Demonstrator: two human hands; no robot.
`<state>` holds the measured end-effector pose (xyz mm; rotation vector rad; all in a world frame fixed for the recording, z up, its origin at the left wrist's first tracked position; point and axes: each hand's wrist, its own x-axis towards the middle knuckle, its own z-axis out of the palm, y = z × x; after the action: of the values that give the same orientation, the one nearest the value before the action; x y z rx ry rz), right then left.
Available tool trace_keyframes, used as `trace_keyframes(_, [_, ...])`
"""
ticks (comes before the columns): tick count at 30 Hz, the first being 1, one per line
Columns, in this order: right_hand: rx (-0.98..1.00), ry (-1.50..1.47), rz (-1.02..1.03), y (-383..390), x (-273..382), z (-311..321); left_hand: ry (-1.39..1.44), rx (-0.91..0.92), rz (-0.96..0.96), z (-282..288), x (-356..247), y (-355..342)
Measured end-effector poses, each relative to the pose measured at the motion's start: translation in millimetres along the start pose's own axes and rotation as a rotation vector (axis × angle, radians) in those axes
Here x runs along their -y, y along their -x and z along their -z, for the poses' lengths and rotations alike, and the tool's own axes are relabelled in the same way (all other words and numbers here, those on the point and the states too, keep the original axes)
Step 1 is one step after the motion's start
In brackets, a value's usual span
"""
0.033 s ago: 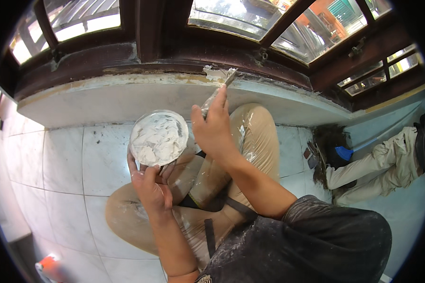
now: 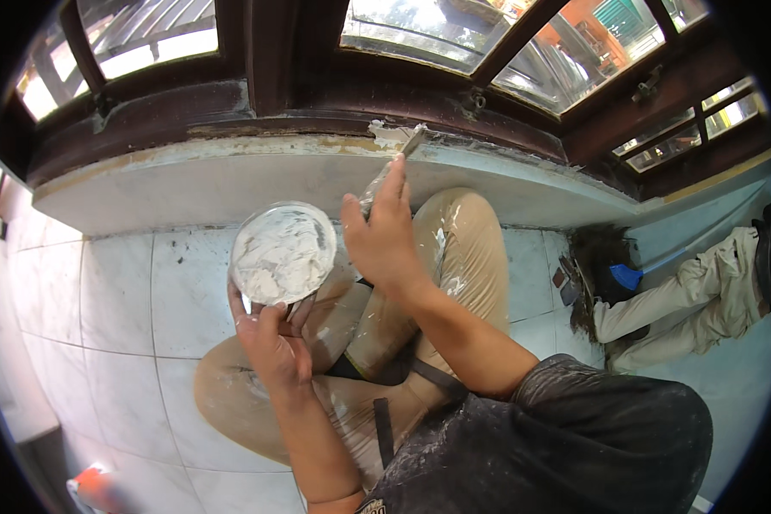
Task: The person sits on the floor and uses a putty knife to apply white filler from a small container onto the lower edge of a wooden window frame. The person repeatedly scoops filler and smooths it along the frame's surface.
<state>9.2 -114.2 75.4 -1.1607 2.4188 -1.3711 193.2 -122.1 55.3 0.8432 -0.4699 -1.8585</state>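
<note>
Below the dark window frame, my right hand (image 2: 385, 231) has its fingers wrapped around a putty knife (image 2: 394, 167), blade touching the sill (image 2: 231, 180). My left hand (image 2: 270, 343) pinches a round pan of soft, sticky white filler (image 2: 283, 253) just under the sill; best held at its rim.

Daylight through window panes (image 2: 454, 34), blown-out glare top-left; floor evenly lit, soft shadows, strong fisheye bend, black vignette corners.

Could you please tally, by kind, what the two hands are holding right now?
Round pans of white filler: 1, in the left hand – pan
Putty knives: 1, in the right hand – knife
Total: 2
</note>
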Motion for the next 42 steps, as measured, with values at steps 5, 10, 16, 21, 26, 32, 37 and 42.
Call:
trace_keyframes(5, [0.119, -0.219, -0.016, 5, 31, -17, 0.007, -0.089, -0.134, 14, -23, -6])
trace_keyframes(10, [0.004, -0.289, 0.139, 7, 38, -78, 0.043, -0.149, -0.256, 43, -41, -13])
trace_keyframes(16, [0.081, -0.448, 0.047, 2, 57, -81, -0.003, -0.202, -0.378, 55, -45, -22])
trace_keyframes(21, [0.332, -0.61, 0.067, 24, 53, -31, -0.021, -0.214, -0.388, 68, -48, -28])
trace_keyframes(26, [0.454, -0.352, 0.498, 23, -1, 35, -0.006, -0.126, -0.24, 38, -36, -18])
trace_keyframes(32, [0.527, 0.165, 0.707, 45, -17, 63, 0.041, -0.005, -0.178, 24, -27, -15])
trace_keyframes(37, [0.566, 0.249, 0.719, 60, -32, 90, 0.06, 0.017, -0.204, 30, -25, -18])
trace_keyframes(42, [0.733, 0.125, 0.591, 35, -41, 121, -0.022, 0.006, -0.262, 28, -27, -19])
